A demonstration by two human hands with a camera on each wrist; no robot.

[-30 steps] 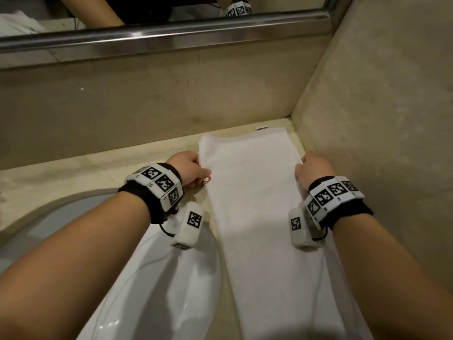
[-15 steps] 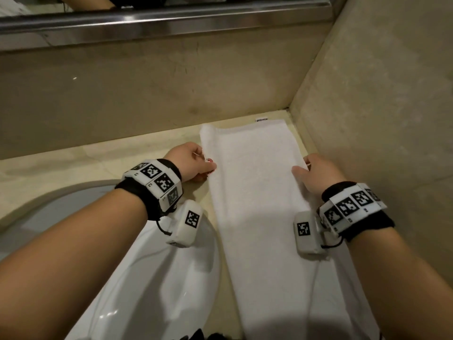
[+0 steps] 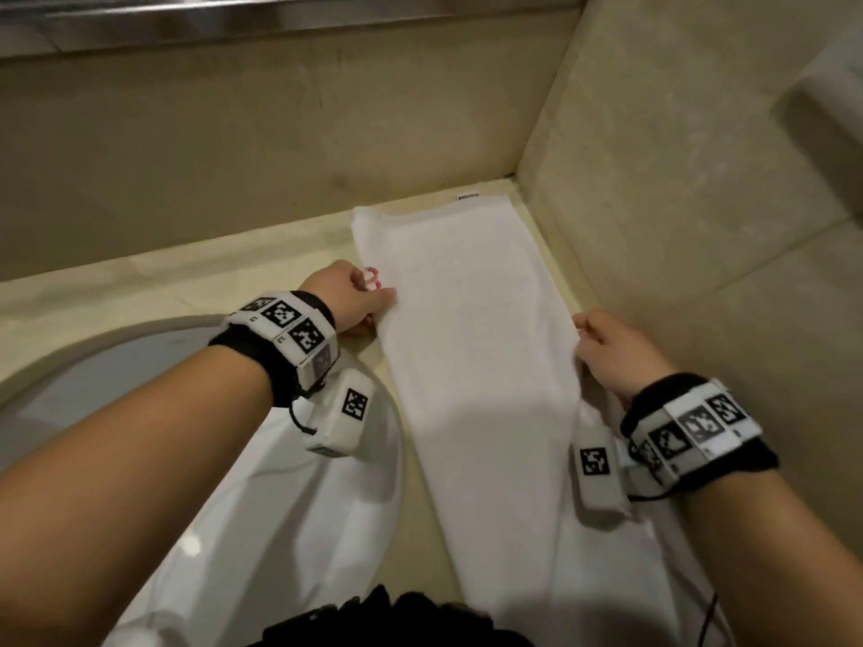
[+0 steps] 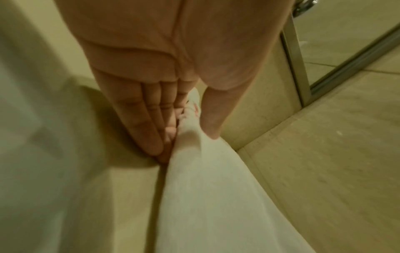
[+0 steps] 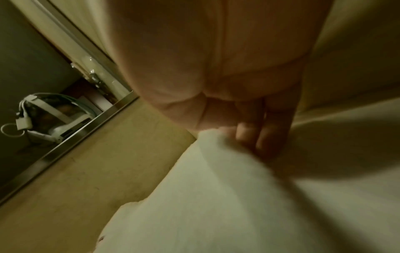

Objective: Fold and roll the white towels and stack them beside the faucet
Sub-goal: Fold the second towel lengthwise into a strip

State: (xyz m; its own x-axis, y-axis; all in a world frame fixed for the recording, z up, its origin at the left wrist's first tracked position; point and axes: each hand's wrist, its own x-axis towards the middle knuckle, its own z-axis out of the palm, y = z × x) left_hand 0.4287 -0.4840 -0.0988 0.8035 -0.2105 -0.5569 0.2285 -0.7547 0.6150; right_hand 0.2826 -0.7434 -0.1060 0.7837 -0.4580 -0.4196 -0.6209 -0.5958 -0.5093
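A long white towel (image 3: 471,329) lies folded into a narrow strip on the beige counter, running from the back corner toward me. My left hand (image 3: 369,296) pinches its left edge between thumb and fingers; in the left wrist view the towel (image 4: 207,196) edge is lifted between the thumb and fingers (image 4: 151,137). My right hand (image 3: 602,343) grips the right edge at about the same height. The right wrist view shows the towel (image 5: 216,196) bunched under that hand's fingers (image 5: 259,140). No faucet is in view.
A white sink basin (image 3: 261,530) sits left of the towel, under my left forearm. A stone wall (image 3: 700,203) rises right beside the towel, and a backsplash with a metal mirror frame (image 3: 280,16) stands behind. Bare counter (image 3: 140,291) lies at the left.
Both hands slid back toward me along the towel's edges and now hold them lifted a little. The camera view has tipped downward.
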